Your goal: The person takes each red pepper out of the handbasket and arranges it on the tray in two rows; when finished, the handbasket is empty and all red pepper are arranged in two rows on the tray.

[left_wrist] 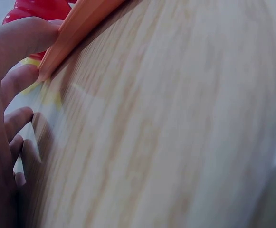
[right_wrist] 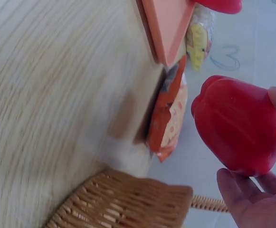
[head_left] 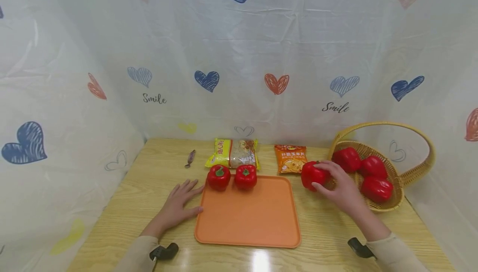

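My right hand (head_left: pixel 340 187) grips a red bell pepper (head_left: pixel 313 176) between thumb and fingers, between the orange tray and the basket. In the right wrist view that pepper (right_wrist: pixel 240 126) is raised off the table, beside the orange snack bag. My left hand (head_left: pixel 180 205) lies with fingers spread at the left edge of the orange tray (head_left: pixel 248 218), its thumb and index fingertips right at the rim. Two red bell peppers, one at the far left corner (head_left: pixel 218 177) and another (head_left: pixel 245 176) just right of it, stand on the tray with green stems up.
A wicker basket (head_left: pixel 398 180) with a tall handle holds several red bell peppers (head_left: pixel 376 189) at the right. Behind the tray lie a yellow snack bag (head_left: pixel 239 154) and an orange snack bag (head_left: pixel 290 159). A small wrapped candy (head_left: pixel 191 158) lies at the back left. A heart-printed curtain (head_left: pixel 242 110) encloses the table.
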A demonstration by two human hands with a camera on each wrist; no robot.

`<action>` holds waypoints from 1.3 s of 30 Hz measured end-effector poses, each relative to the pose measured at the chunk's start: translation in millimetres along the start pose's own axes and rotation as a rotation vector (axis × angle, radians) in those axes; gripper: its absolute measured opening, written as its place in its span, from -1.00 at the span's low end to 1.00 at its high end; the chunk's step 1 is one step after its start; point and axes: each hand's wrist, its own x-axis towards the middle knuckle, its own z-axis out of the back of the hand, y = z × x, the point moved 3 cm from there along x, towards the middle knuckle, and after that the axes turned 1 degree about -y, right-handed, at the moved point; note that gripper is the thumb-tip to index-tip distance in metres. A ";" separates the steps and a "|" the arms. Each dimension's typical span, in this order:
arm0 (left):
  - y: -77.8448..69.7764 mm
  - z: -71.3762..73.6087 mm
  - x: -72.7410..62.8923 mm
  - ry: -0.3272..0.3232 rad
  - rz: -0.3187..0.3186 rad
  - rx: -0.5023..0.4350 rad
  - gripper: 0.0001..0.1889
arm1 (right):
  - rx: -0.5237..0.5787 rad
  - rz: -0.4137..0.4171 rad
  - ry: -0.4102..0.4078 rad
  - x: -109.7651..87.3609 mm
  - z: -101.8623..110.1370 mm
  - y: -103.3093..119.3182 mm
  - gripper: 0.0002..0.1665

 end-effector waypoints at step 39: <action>0.6 -0.5 0.2 0.005 0.010 -0.008 -0.30 | 0.102 0.115 0.051 18.8 -90.1 41.0 -0.42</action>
